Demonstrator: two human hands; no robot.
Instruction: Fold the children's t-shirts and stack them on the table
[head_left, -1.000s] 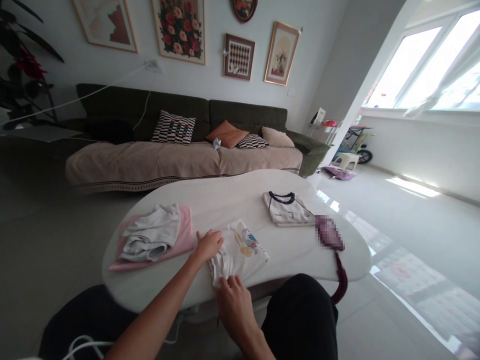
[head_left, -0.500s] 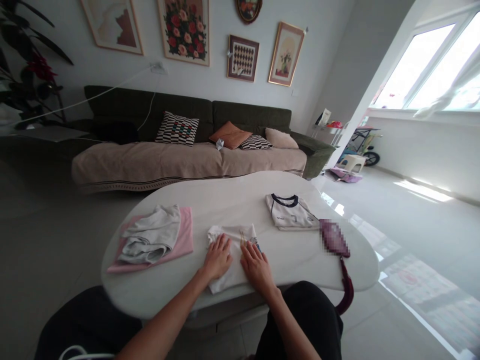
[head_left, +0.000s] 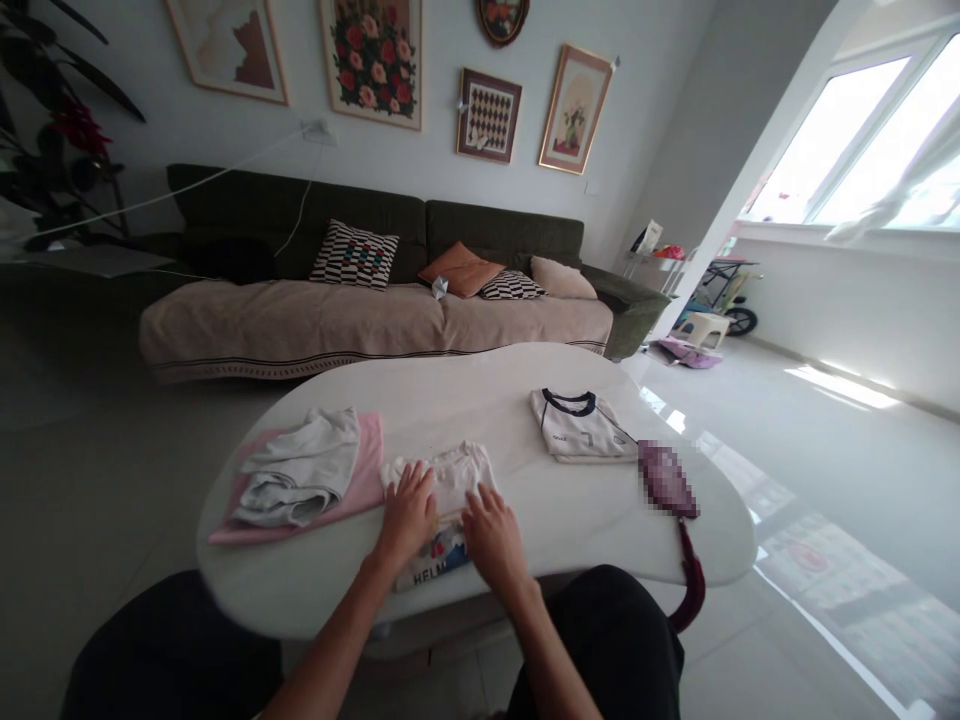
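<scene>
A small white printed T-shirt (head_left: 452,478) lies folded on the white oval table (head_left: 465,400) near its front edge. My left hand (head_left: 407,512) rests flat on the shirt's left side, fingers stretched out. My right hand (head_left: 489,535) lies flat on its right side, fingers apart. A coloured print with letters (head_left: 439,562) shows between the two hands at the shirt's near end. Neither hand grips anything.
A grey garment (head_left: 300,470) lies on a pink one (head_left: 361,480) to the left. A folded white shirt with a dark collar (head_left: 579,425) sits at the right, a blurred purple item (head_left: 666,478) beside it. A green sofa (head_left: 375,270) stands behind.
The shirt has been folded and turned so the print now faces me at the near end. Both hands have shifted slightly left and lie flat on it.
</scene>
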